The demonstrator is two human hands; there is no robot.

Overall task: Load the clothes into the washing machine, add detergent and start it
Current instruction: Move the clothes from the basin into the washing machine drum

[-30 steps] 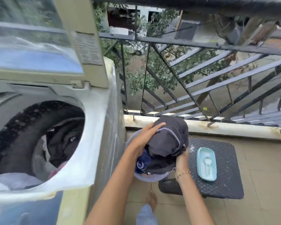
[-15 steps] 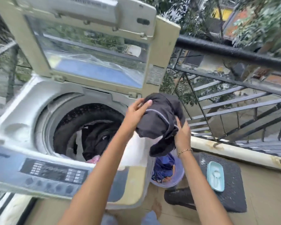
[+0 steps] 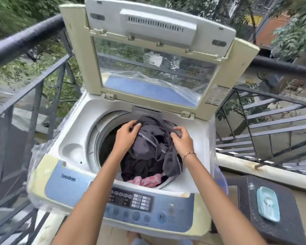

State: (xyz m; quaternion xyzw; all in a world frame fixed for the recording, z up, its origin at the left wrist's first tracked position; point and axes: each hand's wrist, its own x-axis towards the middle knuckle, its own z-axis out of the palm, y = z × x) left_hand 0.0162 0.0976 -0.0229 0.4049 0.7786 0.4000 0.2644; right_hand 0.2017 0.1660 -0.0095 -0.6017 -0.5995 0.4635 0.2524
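Left hand (image 3: 125, 137) closed on one side of the dark gray bundle of clothes (image 3: 154, 144), fingers curled into the cloth. Right hand (image 3: 182, 140) closed on the other side, pinching a fold. Bundle held right over the round opening of the washing machine (image 3: 64, 172), one end hanging down past the rim. Below it, in the drum, more dark clothes (image 3: 140, 167) and a pink cloth (image 3: 147, 180) at the near edge. Lid (image 3: 154, 55) standing wide open at the back. Button panel (image 3: 136, 206) at the front, not touched. Off to the right, a dark stool (image 3: 272, 223) with a small light blue tray (image 3: 268, 203) on top. Metal railing (image 3: 34, 82) and green leaves behind.

Looks like the loading step, with the bundle about to go in. Next move, most likely: let go with both hands and push the cloth down so nothing hangs over the rim. After that, soap to add, lid to shut, start button to press. No soap bottle or box clear to see here.
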